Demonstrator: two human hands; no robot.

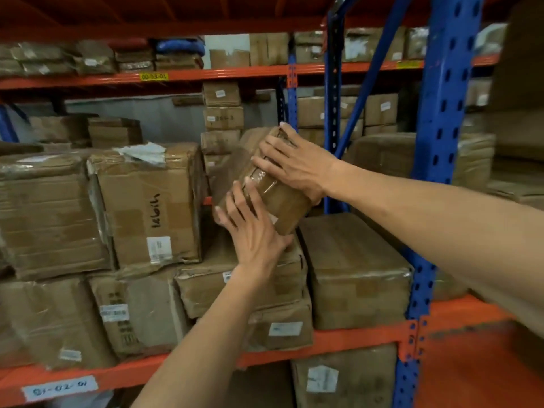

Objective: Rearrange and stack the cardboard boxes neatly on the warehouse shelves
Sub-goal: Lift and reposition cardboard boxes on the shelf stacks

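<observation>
A small taped cardboard box (275,198) is held tilted in the air above the stacked boxes on the middle shelf. My left hand (253,231) presses flat against its lower near face, fingers spread. My right hand (294,163) grips its upper right side, fingers over the top edge. Below it lies a flat box (212,284), and to the right a larger brown box (353,266) rests on the orange shelf beam (353,337).
A big box marked with handwriting (153,204) stands left of the held box, with more taped boxes around it. A stack of small boxes (222,116) rises behind. A blue upright (435,148) bounds the bay on the right. Upper shelves hold several packages.
</observation>
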